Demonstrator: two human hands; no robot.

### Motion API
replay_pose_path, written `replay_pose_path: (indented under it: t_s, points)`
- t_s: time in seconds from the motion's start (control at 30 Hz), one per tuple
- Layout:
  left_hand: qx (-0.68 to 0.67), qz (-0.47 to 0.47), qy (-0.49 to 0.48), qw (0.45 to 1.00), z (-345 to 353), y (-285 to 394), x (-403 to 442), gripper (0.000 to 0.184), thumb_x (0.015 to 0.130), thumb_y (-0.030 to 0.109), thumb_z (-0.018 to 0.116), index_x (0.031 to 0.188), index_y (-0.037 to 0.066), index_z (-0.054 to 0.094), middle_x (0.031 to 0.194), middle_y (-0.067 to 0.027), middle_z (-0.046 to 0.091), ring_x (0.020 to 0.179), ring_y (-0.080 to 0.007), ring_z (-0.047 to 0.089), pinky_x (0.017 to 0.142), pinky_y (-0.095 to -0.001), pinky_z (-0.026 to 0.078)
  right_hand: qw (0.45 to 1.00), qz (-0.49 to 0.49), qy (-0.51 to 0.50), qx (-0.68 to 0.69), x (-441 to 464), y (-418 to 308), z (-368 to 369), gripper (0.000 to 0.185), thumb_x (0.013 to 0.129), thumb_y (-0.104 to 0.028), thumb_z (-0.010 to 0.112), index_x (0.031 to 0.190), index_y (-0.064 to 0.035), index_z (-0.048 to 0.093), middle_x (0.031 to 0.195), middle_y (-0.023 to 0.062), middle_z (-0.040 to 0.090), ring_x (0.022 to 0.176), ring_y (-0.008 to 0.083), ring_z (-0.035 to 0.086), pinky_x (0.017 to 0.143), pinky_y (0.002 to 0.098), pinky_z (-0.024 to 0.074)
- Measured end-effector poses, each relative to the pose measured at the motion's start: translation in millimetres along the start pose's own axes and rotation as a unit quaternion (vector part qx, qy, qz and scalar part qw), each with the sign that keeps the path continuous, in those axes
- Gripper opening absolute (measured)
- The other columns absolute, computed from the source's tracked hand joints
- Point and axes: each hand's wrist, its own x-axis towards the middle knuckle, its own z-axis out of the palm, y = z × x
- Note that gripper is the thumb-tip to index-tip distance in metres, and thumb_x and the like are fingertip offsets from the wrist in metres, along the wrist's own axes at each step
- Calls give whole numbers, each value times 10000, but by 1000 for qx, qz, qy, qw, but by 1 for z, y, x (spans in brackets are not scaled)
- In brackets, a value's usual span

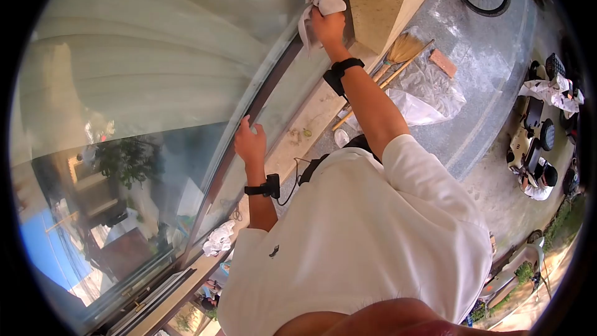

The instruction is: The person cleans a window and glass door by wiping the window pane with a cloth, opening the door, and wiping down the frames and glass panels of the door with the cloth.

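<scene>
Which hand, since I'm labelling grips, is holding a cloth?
The right hand, higher in the picture, which grips the pale cloth. The left hand, lower down, holds no cloth; its fingertips are at the dark window frame.

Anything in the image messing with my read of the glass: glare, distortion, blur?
Head view: reflections clutter the window glass, busiest at lower left; head view: wide-lens distortion bows straight lines, with black corners; head view: the right hand and left hand are distinct, though the cloth looks slightly soft.

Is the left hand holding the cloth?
No, the right hand holds the cloth; the left hand is at the dark window frame.
</scene>
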Motion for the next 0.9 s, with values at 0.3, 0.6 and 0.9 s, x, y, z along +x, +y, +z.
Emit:
replay_pose_path:
  t_s: [0.3,0.6,0.9]
  points:
    - [3,3,-27,1000,6,4,-7,302,844,232,591,1111,97,628,1244,-172,618,1146,-389,559,891,-500,488,978,-62,-106,167,-30,-107,-15,299,717,-186,702,1003,-109,663,1024,154,649,933,383,633,803,419,520]
    - [-383,-41,-216,897,16,34,4,454,906,170,630,1316,61,470,1202,-184,629,1008,-241,661,830,-326,509,950,-13,-271,156,-65,-42,-27,366,690,-170,741,1017,-49,631,952,131,679,893,338,666,774,378,524]
    - [-673,-99,-282,677,38,118,29,536,956,89,543,1431,76,295,1258,-146,569,1118,-206,597,934,-356,485,902,-93,-398,140,-85,-67,-54,309,766,-148,704,1054,-50,647,967,116,678,924,297,675,813,355,523]
